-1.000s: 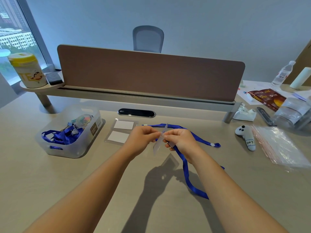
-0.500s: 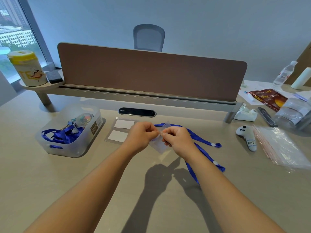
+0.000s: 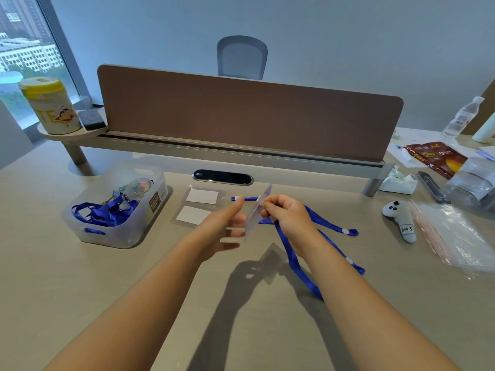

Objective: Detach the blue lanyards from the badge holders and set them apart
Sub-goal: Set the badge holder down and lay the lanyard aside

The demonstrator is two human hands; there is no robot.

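My right hand (image 3: 286,218) pinches the top of a clear badge holder (image 3: 254,215) held on edge above the desk, where a blue lanyard (image 3: 297,261) meets it. The lanyard hangs from that hand and trails over the desk to the right. My left hand (image 3: 227,223) is beside the holder with its fingers spread, holding nothing. Two clear badge holders with white cards (image 3: 199,207) lie flat on the desk left of my hands. More blue lanyards (image 3: 104,212) are bunched in a translucent bin (image 3: 120,236) at the left.
A brown divider panel (image 3: 249,113) runs across the back of the desk. A white game controller (image 3: 400,218) and a clear zip bag (image 3: 455,234) lie at the right, with a tape dispenser, jars and a water bottle behind. A yellow-lidded can (image 3: 51,105) stands on the left shelf.
My left hand has let go of the badge holder and opened, moving a little left. My right hand keeps the holder, which has turned on edge.
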